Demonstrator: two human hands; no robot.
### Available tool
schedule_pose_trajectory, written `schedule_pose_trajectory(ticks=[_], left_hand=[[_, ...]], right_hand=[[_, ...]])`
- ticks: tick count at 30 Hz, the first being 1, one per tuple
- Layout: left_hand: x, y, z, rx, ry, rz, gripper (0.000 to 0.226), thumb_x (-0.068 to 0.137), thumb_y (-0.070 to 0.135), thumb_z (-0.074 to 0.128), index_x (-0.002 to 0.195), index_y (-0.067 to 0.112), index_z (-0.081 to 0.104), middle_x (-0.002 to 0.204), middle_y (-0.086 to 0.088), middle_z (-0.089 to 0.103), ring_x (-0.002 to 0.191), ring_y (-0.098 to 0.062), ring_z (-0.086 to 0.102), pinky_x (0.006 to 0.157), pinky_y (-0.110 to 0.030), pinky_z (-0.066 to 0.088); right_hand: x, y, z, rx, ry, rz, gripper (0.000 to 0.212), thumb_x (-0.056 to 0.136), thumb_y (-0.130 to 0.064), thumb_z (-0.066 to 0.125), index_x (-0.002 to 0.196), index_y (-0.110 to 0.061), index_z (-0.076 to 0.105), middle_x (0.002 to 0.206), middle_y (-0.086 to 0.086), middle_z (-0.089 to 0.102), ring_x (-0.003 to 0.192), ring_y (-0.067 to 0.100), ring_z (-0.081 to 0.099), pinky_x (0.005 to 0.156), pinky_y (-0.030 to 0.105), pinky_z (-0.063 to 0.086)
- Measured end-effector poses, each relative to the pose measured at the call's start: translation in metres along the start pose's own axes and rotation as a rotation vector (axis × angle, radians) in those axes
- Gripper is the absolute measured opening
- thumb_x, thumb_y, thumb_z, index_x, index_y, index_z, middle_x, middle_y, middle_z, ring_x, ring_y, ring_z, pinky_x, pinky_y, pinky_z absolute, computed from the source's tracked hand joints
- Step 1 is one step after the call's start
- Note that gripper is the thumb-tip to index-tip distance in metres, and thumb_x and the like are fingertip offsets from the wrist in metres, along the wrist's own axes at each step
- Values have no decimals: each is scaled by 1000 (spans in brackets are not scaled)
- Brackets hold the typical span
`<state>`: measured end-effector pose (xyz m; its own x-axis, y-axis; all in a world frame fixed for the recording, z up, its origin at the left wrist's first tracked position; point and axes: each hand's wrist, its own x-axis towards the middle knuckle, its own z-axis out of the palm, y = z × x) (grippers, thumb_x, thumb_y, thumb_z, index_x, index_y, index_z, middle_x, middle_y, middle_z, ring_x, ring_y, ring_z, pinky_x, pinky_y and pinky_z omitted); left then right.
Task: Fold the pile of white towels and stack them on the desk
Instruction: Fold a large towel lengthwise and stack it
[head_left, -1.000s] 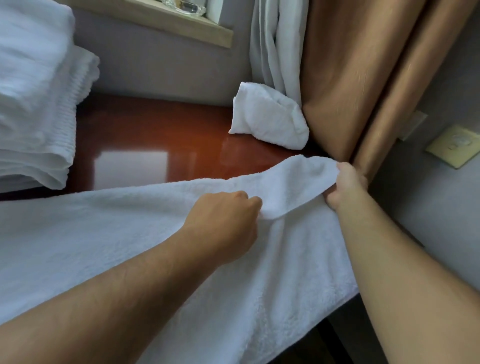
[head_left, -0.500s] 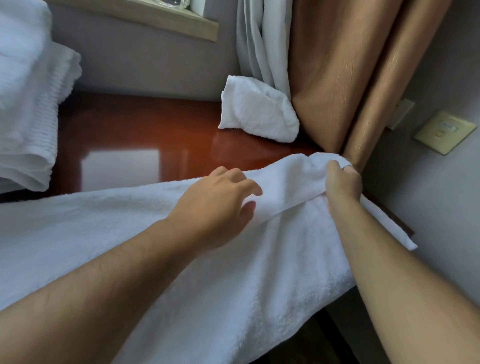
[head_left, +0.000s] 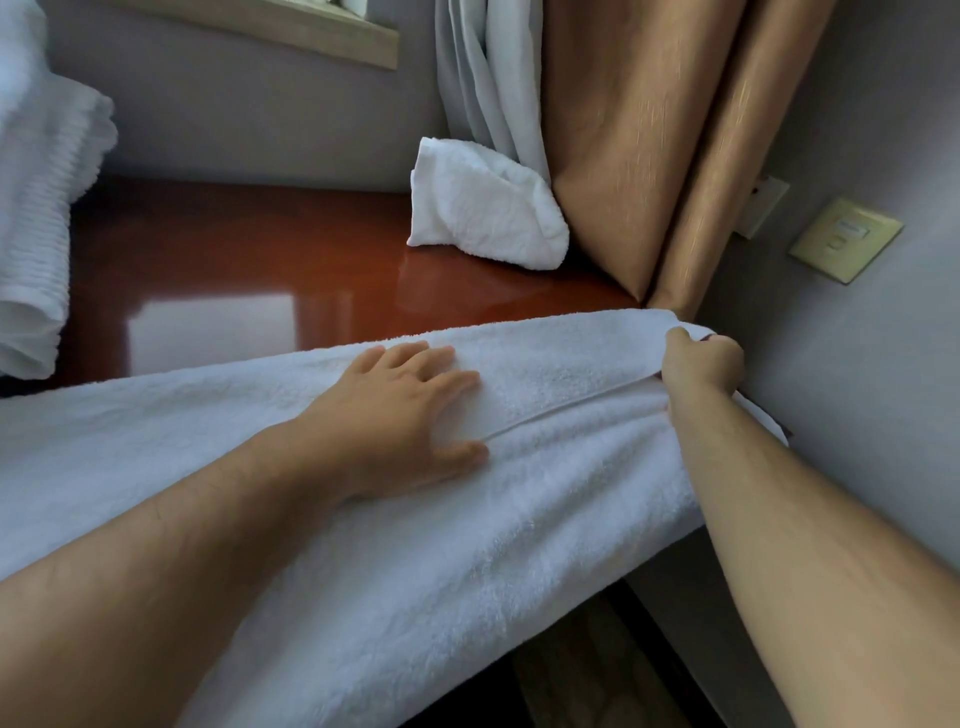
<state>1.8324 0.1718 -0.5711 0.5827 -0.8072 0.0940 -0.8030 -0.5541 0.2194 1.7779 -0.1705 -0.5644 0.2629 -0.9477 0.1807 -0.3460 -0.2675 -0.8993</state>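
Note:
A large white towel (head_left: 519, 519) lies spread across the front of the glossy red-brown desk (head_left: 234, 270) and hangs over its near edge. Its far right part is folded over, leaving a seam across the middle. My left hand (head_left: 400, 415) presses flat on that folded flap with fingers spread. My right hand (head_left: 701, 364) grips the folded towel's right end at the desk's right edge. A stack of folded white towels (head_left: 36, 234) stands at the far left of the desk. A small crumpled white towel (head_left: 483, 208) sits at the back right.
A white sheer curtain (head_left: 488, 88) and tan drapes (head_left: 639, 145) hang behind the desk's right corner. The grey wall at right carries a switch plate (head_left: 844, 239). A wooden sill (head_left: 291, 26) runs above the back wall. Dark floor shows below the desk edge.
My left hand let go of the towel edge it was pinching and now lies flat on the folded flap. My right hand stayed gripping the towel's right end, which has settled onto the desk.

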Motion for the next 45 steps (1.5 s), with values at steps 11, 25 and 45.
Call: schedule_pose_trajectory(ticks=[11,25,45], left_hand=[[-4,19,-18,39,233,226,15,93,29,52,88,26,66,90,10,59,84,-16,56,64,-36,50],[-9,27,-16,-44,170,319,12,91,30,56,82,30,63,73,15,54,62,-9,50,50,-23,37],[-33,11,-19,126,-10,84,61,95,42,46,153,38,30,160,16,29,144,-11,28,118,-31,23]], right_hand=[[-1,7,2,143,-57,-55,57,90,5,44,134,-24,65,143,-5,55,124,11,53,70,-2,38],[-5,3,-5,126,218,34,39,93,2,53,129,-8,65,132,7,59,117,25,60,59,2,40],[-91,-44,33,-1007,-531,-171,77,102,-56,22,162,-10,8,169,17,-1,154,43,0,124,56,2]])
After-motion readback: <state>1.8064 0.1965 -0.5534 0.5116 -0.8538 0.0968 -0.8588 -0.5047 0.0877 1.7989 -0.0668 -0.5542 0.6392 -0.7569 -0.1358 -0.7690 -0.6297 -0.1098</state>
